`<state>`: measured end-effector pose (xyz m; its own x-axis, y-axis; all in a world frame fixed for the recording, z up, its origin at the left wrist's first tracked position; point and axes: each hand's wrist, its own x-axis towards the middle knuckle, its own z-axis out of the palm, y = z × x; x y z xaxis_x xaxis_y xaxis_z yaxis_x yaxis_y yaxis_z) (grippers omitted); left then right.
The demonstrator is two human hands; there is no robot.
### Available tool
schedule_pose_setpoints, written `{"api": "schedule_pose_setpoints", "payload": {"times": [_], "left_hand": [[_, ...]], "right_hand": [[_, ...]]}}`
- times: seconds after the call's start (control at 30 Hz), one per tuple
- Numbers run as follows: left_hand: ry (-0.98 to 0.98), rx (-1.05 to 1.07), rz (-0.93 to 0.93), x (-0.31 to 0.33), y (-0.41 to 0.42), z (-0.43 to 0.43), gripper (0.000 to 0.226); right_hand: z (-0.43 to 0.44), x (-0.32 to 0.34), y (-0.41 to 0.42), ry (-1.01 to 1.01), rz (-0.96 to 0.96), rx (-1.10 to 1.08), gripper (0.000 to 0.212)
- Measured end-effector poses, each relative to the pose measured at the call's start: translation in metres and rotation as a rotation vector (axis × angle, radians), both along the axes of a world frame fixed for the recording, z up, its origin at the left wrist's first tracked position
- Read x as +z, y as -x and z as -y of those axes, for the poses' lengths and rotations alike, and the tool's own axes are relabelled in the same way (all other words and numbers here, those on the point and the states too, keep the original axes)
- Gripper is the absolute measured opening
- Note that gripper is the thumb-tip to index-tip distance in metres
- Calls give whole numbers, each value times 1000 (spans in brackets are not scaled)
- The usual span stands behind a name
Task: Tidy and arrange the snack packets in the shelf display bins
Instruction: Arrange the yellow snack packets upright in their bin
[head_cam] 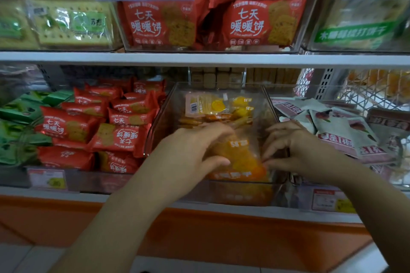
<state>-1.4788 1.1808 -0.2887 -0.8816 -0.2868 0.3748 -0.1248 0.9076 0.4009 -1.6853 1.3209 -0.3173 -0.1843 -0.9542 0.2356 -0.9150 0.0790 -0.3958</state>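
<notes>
A clear plastic bin sits in the middle of the lower shelf, partly filled with yellow-orange snack packets. Both hands reach into its front part. My left hand curls over the left side of an orange snack packet lying at the bin's front. My right hand pinches the same packet's right edge with its fingertips. The packet is blurred, and its lower part shows through the bin's front wall.
Red biscuit packets fill the bin to the left, with green packets beyond them. White-and-pink packets lie in the bin to the right. The upper shelf holds more bins just above. Price tags line the orange shelf front.
</notes>
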Motion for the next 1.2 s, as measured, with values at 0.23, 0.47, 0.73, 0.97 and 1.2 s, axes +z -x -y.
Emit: {"api": "schedule_pose_setpoints", "payload": {"times": [0.23,0.47,0.73,0.97,1.2], "left_hand": [[187,-29,42,-26,26,-27,45],[398,20,152,-60,39,-46,51],[308,-51,406,-56,40,-41,67],[-135,-15,129,-23,31,6,36],[-52,106,283,-35,28,27,47]], "right_hand": [[-16,18,0,-8,163,-16,23],[-25,24,-12,39,249,-27,21],[-32,-3,-19,38,-152,45,29],[-8,35,-6,117,-10,-67,18],[83,28,18,-256,-236,-88,50]]}}
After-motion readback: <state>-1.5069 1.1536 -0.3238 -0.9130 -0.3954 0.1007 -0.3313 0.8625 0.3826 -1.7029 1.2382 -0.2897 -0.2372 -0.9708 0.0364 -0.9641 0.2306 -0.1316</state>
